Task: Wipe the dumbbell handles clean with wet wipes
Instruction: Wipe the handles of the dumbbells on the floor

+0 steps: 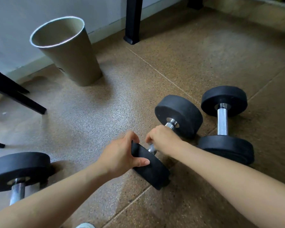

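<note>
A black dumbbell (179, 116) with a chrome handle lies on the speckled brown floor in the middle of the view. My left hand (120, 155) grips its near weight plate (151, 170), thumb on the plate's face. My right hand (163, 139) is curled round the chrome handle, hiding most of it. No wipe shows in either hand. A second dumbbell (223, 119) lies just to the right, its handle bare. A third dumbbell (18, 168) sits at the lower left, partly behind my left forearm.
A tall beige bin (67, 51) stands open by the wall at the upper left. Black furniture legs stand at the left (15, 94) and top centre (132, 20). A pale shoe tip (85, 225) shows at the bottom edge.
</note>
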`<state>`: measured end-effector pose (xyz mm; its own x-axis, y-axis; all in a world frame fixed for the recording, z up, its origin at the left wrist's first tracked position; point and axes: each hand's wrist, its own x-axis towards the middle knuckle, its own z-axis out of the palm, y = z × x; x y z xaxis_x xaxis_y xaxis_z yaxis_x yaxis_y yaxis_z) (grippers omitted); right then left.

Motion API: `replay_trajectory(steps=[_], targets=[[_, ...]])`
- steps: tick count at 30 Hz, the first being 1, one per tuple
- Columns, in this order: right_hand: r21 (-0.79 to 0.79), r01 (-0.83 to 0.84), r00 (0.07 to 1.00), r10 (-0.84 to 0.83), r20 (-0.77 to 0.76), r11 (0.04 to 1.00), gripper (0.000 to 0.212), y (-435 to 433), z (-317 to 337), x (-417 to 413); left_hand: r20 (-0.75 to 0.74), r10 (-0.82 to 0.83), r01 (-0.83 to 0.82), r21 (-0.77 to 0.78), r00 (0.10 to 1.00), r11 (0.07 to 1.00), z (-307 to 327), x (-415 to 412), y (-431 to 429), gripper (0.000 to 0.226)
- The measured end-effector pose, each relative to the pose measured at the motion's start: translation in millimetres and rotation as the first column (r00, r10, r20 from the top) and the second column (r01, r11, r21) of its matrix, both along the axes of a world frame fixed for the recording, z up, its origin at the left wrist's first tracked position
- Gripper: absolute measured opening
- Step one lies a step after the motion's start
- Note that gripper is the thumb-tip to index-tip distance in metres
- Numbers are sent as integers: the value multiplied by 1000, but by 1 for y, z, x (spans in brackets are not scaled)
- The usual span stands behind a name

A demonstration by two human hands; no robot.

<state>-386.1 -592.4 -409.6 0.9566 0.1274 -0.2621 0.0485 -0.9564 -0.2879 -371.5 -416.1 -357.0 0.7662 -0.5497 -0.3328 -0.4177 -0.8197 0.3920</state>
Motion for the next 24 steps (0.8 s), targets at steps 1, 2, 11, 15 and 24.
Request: replay_trajectory(steps=[1,2,11,15,24], targets=[[-56,45,999,-43,31,997,32,-9,-2,5,2,15,-15,-16,1000,1000,-4,-4,2,69],[-98,96,993,-89,74,990,32,-18,-6,9,-6,37,-37,-34,999,999,-9,-8,3,74],[-28,120,970,-112,217,992,26,-24,-24,-15,-69,282,-289,-137,957,947,-37,-54,-4,136],[98,-8,949,-24,313,995,26,-14,-30,-39,-14,311,-311,-29,950,950,-31,-67,-9,127],[259,11,955,-87,284,966,17,-13,-26,-68,167,102,-123,126,981,984,-31,-106,-33,131]])
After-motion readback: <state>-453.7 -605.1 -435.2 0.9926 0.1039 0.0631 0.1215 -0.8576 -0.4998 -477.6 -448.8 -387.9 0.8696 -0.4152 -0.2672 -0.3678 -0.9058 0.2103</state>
